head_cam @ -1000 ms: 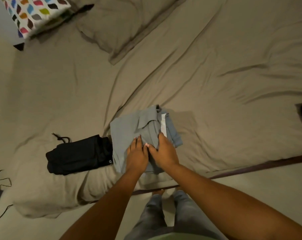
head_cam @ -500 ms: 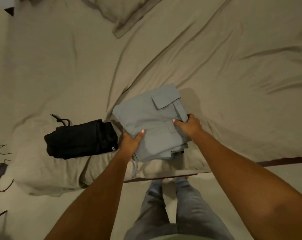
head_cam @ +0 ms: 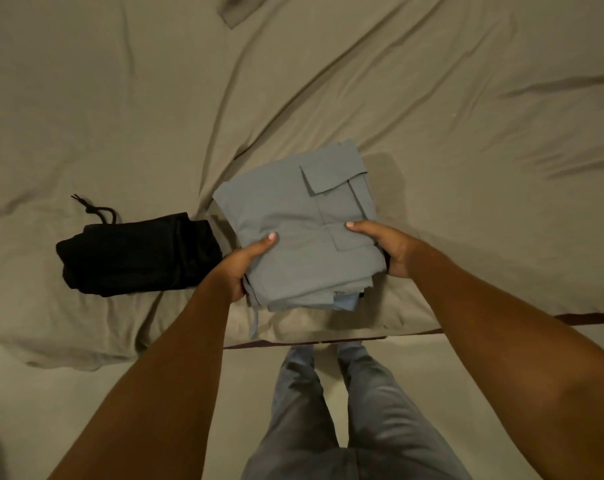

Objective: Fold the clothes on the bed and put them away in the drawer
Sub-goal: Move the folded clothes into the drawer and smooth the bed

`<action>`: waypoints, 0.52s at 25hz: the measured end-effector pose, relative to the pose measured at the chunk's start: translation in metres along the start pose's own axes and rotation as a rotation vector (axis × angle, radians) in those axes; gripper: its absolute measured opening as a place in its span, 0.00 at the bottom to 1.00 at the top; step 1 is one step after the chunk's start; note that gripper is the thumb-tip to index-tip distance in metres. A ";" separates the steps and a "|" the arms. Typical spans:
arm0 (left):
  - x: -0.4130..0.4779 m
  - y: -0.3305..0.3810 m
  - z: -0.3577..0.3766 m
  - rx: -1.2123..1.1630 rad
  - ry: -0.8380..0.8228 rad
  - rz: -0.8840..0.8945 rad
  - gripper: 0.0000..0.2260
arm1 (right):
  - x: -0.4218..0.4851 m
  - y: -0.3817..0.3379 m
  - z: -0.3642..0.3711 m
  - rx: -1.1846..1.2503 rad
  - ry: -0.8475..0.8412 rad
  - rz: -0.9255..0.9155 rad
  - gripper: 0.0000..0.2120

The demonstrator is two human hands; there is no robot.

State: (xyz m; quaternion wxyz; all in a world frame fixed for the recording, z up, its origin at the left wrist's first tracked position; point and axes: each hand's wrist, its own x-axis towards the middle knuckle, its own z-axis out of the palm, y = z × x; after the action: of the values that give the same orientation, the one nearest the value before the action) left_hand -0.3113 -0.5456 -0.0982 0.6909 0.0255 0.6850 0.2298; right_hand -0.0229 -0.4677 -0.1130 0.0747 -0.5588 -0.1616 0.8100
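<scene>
A folded grey-blue pair of cargo trousers (head_cam: pixel 293 216), flap pocket on top, is held a little above the bed's near edge. My left hand (head_cam: pixel 241 261) grips its left side with the thumb on top and the fingers underneath. My right hand (head_cam: pixel 380 244) grips its right side the same way. A folded black garment (head_cam: pixel 137 254) with a drawstring lies on the bed just left of my left hand. No drawer is in view.
The bed (head_cam: pixel 432 116) is covered by a wrinkled tan sheet. A pillow corner (head_cam: pixel 238 8) shows at the top edge. The bed's dark frame edge (head_cam: pixel 588 315) runs along the near side. My legs (head_cam: pixel 345 410) stand on the floor below.
My hands went from pressing on top of the grey-blue trousers to gripping both sides, and the bundle has come up off the sheet. The camera has tilted down.
</scene>
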 end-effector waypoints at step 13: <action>-0.079 -0.003 0.020 -0.135 -0.068 -0.013 0.21 | -0.066 0.034 0.013 0.286 -0.087 -0.030 0.25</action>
State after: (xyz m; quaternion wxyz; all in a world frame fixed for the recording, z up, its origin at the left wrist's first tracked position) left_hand -0.2881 -0.5709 -0.0239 0.7155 -0.0179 0.6441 0.2701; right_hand -0.0094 -0.5212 -0.0625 0.1586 -0.5045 -0.0559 0.8469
